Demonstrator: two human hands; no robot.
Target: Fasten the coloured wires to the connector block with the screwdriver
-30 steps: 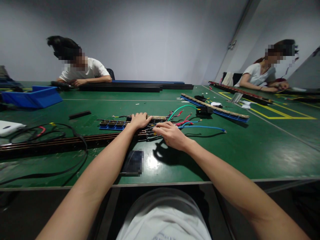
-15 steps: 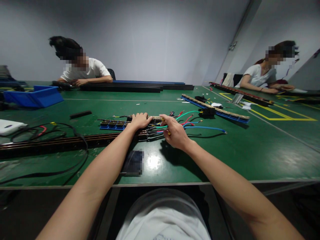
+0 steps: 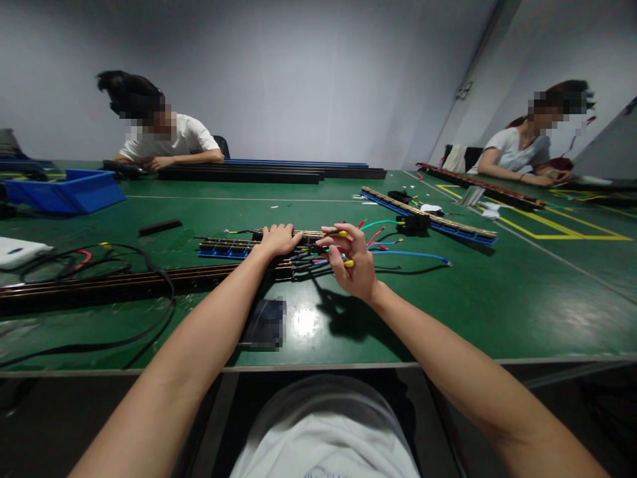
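Note:
My left hand (image 3: pixel 279 240) bends over a black rail with brass strips (image 3: pixel 313 235), gripping it against the table. Its thumb lies along the right side. Just to the right, my right hand (image 3: pixel 354 262) holds yellow-handled pliers (image 3: pixel 349 263), their handles spread apart. The dark jaws point left among the wires at the rail's end; what they touch cannot be made out. Nearer me lies a long dark rail with copper strips (image 3: pixel 209 273), its wires running right under the pliers. A short blue-based rail (image 3: pixel 226 249) shows left of my left hand. A blue wire (image 3: pixel 418 255) stretches right.
Another blue-based rail (image 3: pixel 448 227) lies at right, beside a black connector (image 3: pixel 413 224). A dark flat object (image 3: pixel 269 323) is near the front edge. Left are a cable (image 3: pixel 172 292) and a blue bin (image 3: pixel 70 190). Two co-workers (image 3: pixel 174 139) sit across the table.
My right hand has opened its fingers wider and shifted slightly right, so the pliers' yellow handles are spread and plainer to see. My left hand stays on the rail.

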